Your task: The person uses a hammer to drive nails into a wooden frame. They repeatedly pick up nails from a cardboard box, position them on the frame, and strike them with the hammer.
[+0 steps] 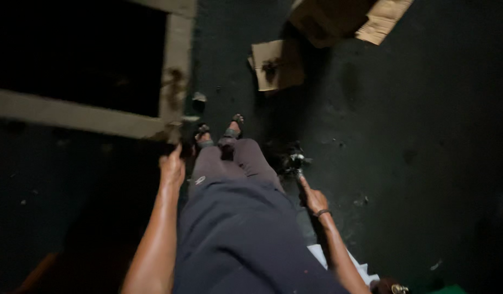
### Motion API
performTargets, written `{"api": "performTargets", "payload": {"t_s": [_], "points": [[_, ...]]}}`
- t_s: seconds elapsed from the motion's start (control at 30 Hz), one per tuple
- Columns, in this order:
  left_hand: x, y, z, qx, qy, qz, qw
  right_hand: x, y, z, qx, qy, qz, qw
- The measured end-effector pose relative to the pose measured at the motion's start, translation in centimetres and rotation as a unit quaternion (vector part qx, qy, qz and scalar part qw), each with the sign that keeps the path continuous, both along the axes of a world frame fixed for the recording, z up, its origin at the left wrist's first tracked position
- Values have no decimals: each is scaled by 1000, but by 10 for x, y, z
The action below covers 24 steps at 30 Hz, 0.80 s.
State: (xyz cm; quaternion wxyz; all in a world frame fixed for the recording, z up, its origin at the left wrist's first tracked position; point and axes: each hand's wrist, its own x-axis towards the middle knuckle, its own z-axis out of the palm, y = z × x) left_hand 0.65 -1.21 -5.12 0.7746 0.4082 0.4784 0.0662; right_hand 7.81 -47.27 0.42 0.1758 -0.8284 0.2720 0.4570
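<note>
Left hand [172, 167]: curled around a dark object [187, 142], blurred, beside the concrete ledge [71, 115].
Right hand [314, 198]: fingers closed on a thin tool [296, 169] touching the dark floor [415, 136].
Ahead: sandalled feet [219, 133], cardboard scraps [276, 64].

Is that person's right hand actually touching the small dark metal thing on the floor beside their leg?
Cannot tell. In the head view, the right hand reaches toward the dark metal object, but blur and darkness hide whether the fingertips meet it.
</note>
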Motion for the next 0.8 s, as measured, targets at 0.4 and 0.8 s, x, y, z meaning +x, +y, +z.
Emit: {"api": "performTargets", "payload": {"t_s": [0.4,0.8], "points": [[181,-91,-35,253,198,-447,835,128,75,-126,245,59,-343,905],[446,-221,-418,527,-72,-482,696,206,88,-370,219,95,-478,845]]}}
